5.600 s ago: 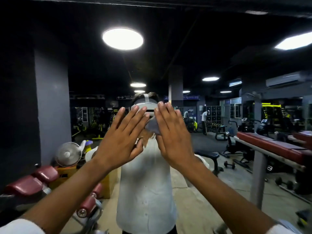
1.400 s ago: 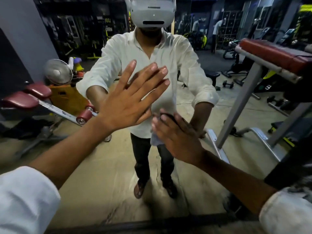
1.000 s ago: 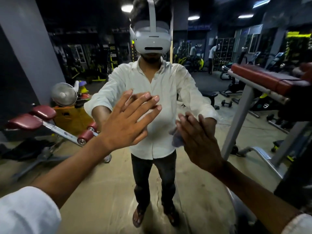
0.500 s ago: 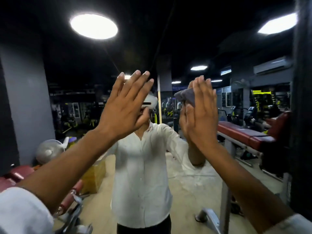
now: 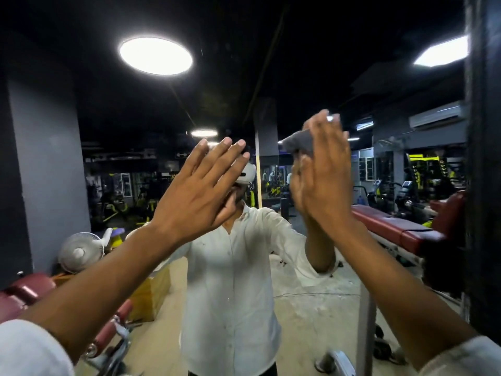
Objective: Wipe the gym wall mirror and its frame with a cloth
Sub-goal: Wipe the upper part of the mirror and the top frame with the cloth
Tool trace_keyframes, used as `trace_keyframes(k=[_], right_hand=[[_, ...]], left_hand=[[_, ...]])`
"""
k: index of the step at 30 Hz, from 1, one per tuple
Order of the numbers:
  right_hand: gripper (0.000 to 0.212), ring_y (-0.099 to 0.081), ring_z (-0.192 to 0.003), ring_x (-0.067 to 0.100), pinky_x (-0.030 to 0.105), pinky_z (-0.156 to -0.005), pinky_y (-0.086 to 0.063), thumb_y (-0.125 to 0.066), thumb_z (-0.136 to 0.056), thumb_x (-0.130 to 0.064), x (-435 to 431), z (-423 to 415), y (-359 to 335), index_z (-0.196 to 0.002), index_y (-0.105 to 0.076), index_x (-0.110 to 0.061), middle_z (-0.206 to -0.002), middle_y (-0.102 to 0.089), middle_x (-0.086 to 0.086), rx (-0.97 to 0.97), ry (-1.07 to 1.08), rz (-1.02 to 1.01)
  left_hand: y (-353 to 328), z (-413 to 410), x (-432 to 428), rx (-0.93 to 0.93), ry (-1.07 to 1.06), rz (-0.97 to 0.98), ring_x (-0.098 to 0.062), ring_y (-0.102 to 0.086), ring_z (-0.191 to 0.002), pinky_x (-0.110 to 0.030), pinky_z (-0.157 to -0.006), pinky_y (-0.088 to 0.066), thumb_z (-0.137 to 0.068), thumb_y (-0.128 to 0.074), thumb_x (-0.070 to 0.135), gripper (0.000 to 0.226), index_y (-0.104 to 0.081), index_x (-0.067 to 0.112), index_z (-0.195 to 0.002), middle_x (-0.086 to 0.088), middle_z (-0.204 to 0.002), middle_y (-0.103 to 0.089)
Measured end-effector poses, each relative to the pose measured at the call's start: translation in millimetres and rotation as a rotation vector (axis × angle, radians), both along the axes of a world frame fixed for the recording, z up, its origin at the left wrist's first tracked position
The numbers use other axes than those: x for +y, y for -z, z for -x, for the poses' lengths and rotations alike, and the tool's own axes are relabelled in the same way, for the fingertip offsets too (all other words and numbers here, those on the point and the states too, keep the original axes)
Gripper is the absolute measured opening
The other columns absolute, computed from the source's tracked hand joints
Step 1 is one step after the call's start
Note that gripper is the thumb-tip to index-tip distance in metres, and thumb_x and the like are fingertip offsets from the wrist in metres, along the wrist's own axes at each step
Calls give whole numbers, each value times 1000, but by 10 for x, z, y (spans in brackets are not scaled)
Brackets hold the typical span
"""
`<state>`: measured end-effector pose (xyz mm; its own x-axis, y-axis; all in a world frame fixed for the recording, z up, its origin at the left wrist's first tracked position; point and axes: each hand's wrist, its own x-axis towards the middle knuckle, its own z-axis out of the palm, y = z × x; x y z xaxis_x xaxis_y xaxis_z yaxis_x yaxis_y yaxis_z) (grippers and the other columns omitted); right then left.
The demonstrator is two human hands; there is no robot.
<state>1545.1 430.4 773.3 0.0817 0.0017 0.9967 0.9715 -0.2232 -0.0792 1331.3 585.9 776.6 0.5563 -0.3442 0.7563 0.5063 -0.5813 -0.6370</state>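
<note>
Both arms raised at the mirror [image 5: 320, 63]. Left hand [image 5: 200, 191] flat, fingers straight and spread, palm toward the glass; can't tell if it's actually touching. Right hand [image 5: 322, 180] higher, fingers straight and together, pressing a grey cloth [image 5: 298, 141] to the glass; the cloth sticks out left of the fingers. Dark frame [image 5: 485, 185] runs vertically along the right edge, near the right hand but apart from it. Reflected: person in a white shirt [image 5: 233, 280] with a white headset [image 5: 248, 173] partly hidden by the left hand, round ceiling light [image 5: 156, 56] upper left, fan [image 5: 81, 252] lower left, red bench [image 5: 393, 229] on the right.
</note>
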Motion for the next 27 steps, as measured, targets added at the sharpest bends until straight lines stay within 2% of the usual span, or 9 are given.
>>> trace_keyframes(k=[2,4,7,10,12,18,22,27], right_hand=[[64,-2,-163,20,49,-132,-7,-32,-107,-27,-29,-15,48,-167,-19,-12,-176,-13,6,79,-17,-75],[67,-2,-163,22,51,-132,-7,-39,-106,-22,21,63,273,-167,-16,-11,-176,-11,7,56,-14,-45],[72,-5,-163,29,53,-132,-9,-49,-103,-18,88,200,909,-167,-16,-8,-176,-10,13,-117,14,146],[73,-9,-162,33,52,-132,-9,-53,-100,-17,19,164,1508,-164,-22,-2,-174,-14,17,-365,72,364],[70,-12,-161,35,52,-131,-10,-52,-100,-15,-54,80,1641,-163,-25,0,-172,-18,20,-452,61,417],[72,-13,-161,33,52,-131,-10,-62,-97,-8,29,250,1881,-161,-30,-2,-170,-27,19,-212,-117,302],[69,-6,-163,24,44,-132,-1,-60,-96,-6,55,317,2613,-161,-35,-9,-170,-28,13,-252,-113,462],[71,-7,-163,32,49,-130,-15,-40,-99,-13,-182,167,3645,-166,-17,-5,-175,-12,15,-620,83,699]], left_hand=[[115,-33,-39,-35,31,39,-33,-15,-164,-61,-130,-18,-109,-35,41,69,-25,7,-168,-15,-176,-18],[356,-89,-88,-72,67,89,-34,-15,-164,-65,-129,-18,-106,-45,36,70,-27,6,-167,-16,-176,-18],[849,-156,-144,-48,78,123,-35,-14,-164,-68,-128,-16,-102,-55,30,76,-26,6,-167,-16,-176,-16],[1222,-162,-152,18,75,115,-35,-16,-164,-68,-129,-15,-100,-55,27,75,-28,5,-167,-16,-176,-18],[1366,-151,-166,23,78,130,-37,-18,-163,-69,-128,-18,-100,-53,25,73,-30,5,-166,-16,-175,-20],[1543,-161,-215,-5,60,169,-42,-24,-160,-70,-127,-17,-101,-53,22,69,-33,3,-165,-20,-173,-23],[1771,-153,-213,30,53,176,-41,-24,-160,-69,-128,-12,-103,-52,23,68,-32,2,-164,-20,-173,-24],[1991,-109,-188,81,33,158,-40,-24,-160,-71,-127,-17,-100,-52,23,72,-30,2,-165,-19,-173,-24]])
